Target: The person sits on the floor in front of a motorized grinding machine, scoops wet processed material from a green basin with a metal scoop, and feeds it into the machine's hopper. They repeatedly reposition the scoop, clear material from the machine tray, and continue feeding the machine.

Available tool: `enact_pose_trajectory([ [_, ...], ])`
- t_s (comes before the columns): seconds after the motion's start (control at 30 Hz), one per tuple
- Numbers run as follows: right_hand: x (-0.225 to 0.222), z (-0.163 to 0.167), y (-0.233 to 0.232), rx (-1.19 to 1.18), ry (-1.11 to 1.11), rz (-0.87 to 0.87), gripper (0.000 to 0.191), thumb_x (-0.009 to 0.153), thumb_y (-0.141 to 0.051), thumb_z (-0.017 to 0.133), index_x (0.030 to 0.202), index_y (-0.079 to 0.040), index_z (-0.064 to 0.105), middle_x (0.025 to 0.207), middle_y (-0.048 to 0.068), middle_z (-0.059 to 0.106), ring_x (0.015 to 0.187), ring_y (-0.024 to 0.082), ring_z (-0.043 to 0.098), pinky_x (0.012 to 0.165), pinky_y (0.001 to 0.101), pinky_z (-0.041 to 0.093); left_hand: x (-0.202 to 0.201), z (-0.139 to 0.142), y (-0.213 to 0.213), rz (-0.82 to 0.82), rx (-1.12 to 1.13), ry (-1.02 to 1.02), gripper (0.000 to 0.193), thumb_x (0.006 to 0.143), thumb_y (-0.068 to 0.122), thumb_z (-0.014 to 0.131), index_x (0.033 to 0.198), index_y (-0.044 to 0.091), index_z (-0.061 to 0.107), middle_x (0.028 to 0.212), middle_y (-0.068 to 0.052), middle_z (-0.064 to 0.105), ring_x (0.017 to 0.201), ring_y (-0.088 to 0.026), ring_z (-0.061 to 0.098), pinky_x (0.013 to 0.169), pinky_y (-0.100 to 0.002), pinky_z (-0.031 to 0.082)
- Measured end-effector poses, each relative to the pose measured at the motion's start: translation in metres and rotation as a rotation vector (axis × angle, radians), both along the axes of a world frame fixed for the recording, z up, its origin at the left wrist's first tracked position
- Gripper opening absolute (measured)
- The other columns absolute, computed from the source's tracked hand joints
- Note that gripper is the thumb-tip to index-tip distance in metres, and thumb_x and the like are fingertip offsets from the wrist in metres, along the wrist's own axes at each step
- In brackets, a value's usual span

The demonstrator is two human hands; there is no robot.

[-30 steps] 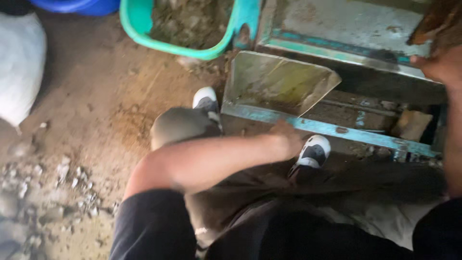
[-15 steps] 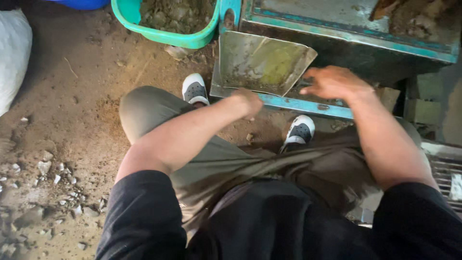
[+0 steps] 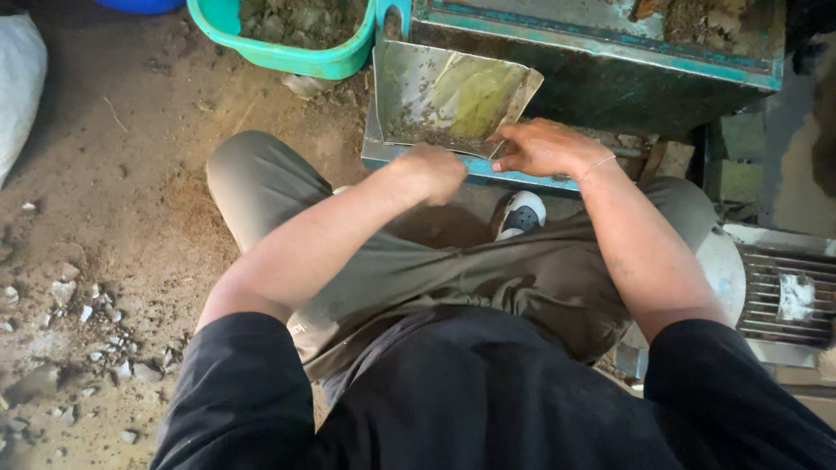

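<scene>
I see my left hand (image 3: 433, 171) curled into a loose fist at the near lip of the dented grey metal chute (image 3: 453, 100), nothing visibly held, while my right hand (image 3: 542, 146) lies flat with fingers spread on the chute's right near corner. The chute slopes out of the worn teal metal machine (image 3: 601, 52). The green plastic tub (image 3: 287, 39) of crumbly soil sits on the dirt floor, far left.

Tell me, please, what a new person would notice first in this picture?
First, the two bare hands meeting at the metal chute near the top centre: the left hand, closed in a fist, and the right hand, fingers spread at the chute's lower edge. Next, the teal tub of crumbly brown material at the top left, on the dirt floor. The chute juts from a worn teal machine.
</scene>
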State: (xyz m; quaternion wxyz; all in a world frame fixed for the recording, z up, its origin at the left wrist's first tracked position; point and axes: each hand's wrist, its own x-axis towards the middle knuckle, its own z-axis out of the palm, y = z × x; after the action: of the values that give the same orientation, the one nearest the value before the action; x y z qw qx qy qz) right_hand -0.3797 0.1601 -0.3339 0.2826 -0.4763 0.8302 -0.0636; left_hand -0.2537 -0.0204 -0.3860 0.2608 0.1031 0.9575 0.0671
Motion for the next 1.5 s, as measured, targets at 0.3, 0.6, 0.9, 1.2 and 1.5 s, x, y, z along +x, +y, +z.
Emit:
enact_pose_trajectory([
  [0.3,-0.064,-0.053,-0.006,0.105,0.018,-0.046,0.058,0.088,-0.051,0.072,0.129,-0.011,0.064,0.116,0.016,0.075,0.115,0.039,0.067,0.096,0.0518,0.052,-0.041,-0.072,0.003,-0.075,-0.032,-0.11,0.025,0.079,0.009,0.072,0.103,0.008,0.079,0.114,-0.016,0.075,0.109,-0.033,0.072,0.089,-0.046,0.06],
  [0.6,-0.098,-0.086,-0.033,0.169,0.036,-0.033,0.061,0.088,-0.051,0.071,0.132,-0.011,0.061,0.119,0.024,0.068,0.117,0.044,0.062,0.097,0.0547,0.051,-0.084,-0.117,-0.016,-0.117,0.02,-0.175,0.03,0.084,0.01,0.068,0.113,0.008,0.074,0.122,-0.016,0.071,0.115,-0.035,0.068,0.092,-0.048,0.058],
  [0.9,-0.133,-0.121,-0.041,0.181,-0.01,-0.033,0.062,0.091,-0.052,0.068,0.137,-0.012,0.058,0.122,0.024,0.069,0.119,0.044,0.063,0.1,0.0545,0.05,-0.095,-0.14,-0.03,-0.121,0.083,-0.16,0.039,0.084,0.009,0.064,0.123,0.007,0.066,0.128,-0.021,0.065,0.123,-0.037,0.062,0.1,-0.05,0.051],
  [1.2,-0.156,-0.154,-0.061,-0.459,-0.865,-0.731,0.102,0.092,-0.058,0.063,0.16,0.0,0.016,0.157,0.019,0.046,0.141,0.03,0.052,0.108,0.0412,0.052,-0.085,-0.148,-0.032,-0.048,0.13,-0.264,0.039,0.086,0.009,0.063,0.125,0.008,0.062,0.134,-0.018,0.061,0.128,-0.036,0.057,0.104,-0.052,0.047],
  [1.5,-0.142,-0.128,-0.064,-0.483,-1.038,-0.701,0.097,0.094,-0.059,0.056,0.161,-0.001,0.014,0.163,0.019,0.034,0.142,0.03,0.052,0.109,0.0435,0.05,-0.08,-0.129,-0.032,-0.047,0.123,-0.291,0.04,0.085,0.006,0.064,0.125,0.01,0.062,0.132,-0.015,0.061,0.128,-0.034,0.058,0.104,-0.051,0.047],
])
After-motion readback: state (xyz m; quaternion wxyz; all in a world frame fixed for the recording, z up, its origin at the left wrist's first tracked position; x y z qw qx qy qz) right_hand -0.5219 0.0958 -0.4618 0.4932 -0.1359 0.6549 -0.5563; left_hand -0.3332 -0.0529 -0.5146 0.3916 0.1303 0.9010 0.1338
